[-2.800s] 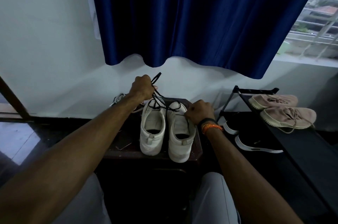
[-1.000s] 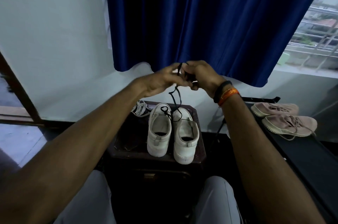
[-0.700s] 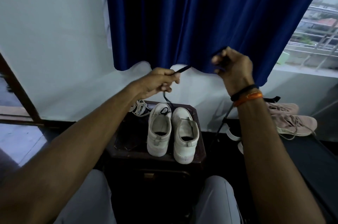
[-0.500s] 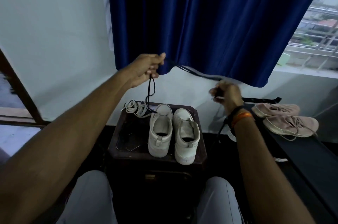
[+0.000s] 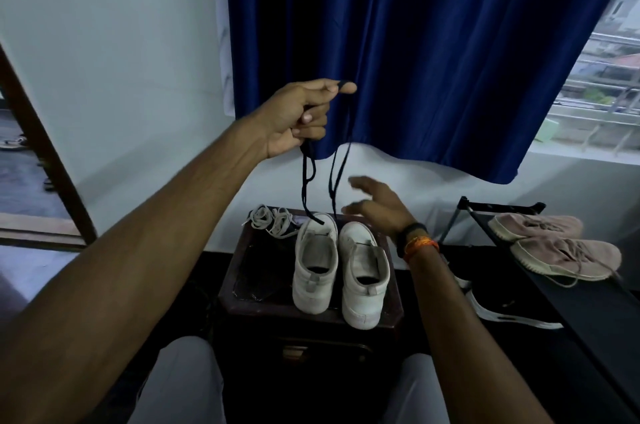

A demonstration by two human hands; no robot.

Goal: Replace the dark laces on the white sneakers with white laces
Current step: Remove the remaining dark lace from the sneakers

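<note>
Head view, one entry per item.

Left hand (image 5: pixel 302 112): raised in front of the blue curtain (image 5: pixel 433 43), fingers curled round the gathered dark laces (image 5: pixel 334 178), thumb and forefinger pinching a loop at the top.

Dark laces: hanging free in several strands from that hand; the lowest tips dangle just above the toe of the left sneaker. None looks threaded through an eyelet.

Right hand (image 5: pixel 375 207): fingers spread and loose, holding nothing, hovering over the toe of the right sneaker, slightly blurred.

White sneakers (image 5: pixel 341 271): a pair, side by side, heels towards the camera, standing on the dark worktop (image 5: pixel 256 288). Both appear unlaced, though the eyelet rows are partly hidden by the right hand and too small to read fully.

White laces (image 5: pixel 272 221): a loose tangle on the far left corner of the worktop, just beside the left sneaker's toe, untouched.

Also present: a pair of pink shoes (image 5: pixel 550 247) on a black rack (image 5: pixel 588 313) to the right.

Progress, as judged: removal of the dark laces seems complete for both shoes. Remaining: set the dark laces aside, separate the white tangle, thread each sneaker. Roughly half done at best, as the threading is the longer part.
</note>
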